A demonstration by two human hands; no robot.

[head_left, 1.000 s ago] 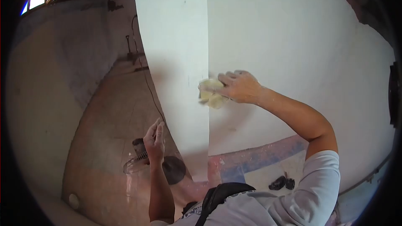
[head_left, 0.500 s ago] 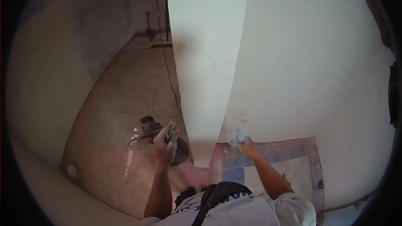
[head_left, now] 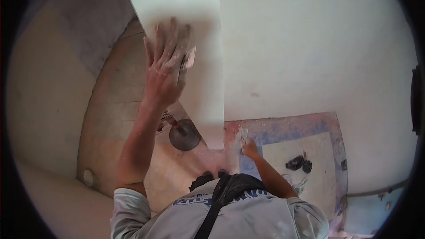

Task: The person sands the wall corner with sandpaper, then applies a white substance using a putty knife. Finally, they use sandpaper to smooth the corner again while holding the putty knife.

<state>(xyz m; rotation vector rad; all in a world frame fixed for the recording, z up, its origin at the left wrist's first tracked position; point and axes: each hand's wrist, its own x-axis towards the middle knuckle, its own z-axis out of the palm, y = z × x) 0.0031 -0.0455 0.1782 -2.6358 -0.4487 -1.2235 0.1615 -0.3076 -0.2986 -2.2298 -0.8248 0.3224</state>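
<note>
Nearest: grey shirt (head_left: 261,217) with dark strap (head_left: 210,214) slung across it, below the white corner (head_left: 221,62). Left hand (head_left: 166,64) raised left of the corner, back to viewer, fingers splayed wide and pointing up the narrow face; contact or a slight gap, cannot tell. Its grip is loose: only thumb and forefinger side seem to trap a small sheet (head_left: 190,57), probably tucked there so the palm can lie flat. Sheet sits between hand and corner, tilted, thin, straight-edged, pinkish-white, grey where the hand shades it. Dust pale on the knuckles. Right hand (head_left: 249,148) low, right of the corner's foot, grip looks closed around a whitish bit (head_left: 242,134), upright; too blurred for its shape. Arm hangs low, perhaps simply out of the left one's way. Farther down: fan (head_left: 185,135) on the floor (head_left: 119,141), left of the corner; black bags (head_left: 299,163) right of it, on pale flooring with a blue-red border.
</note>
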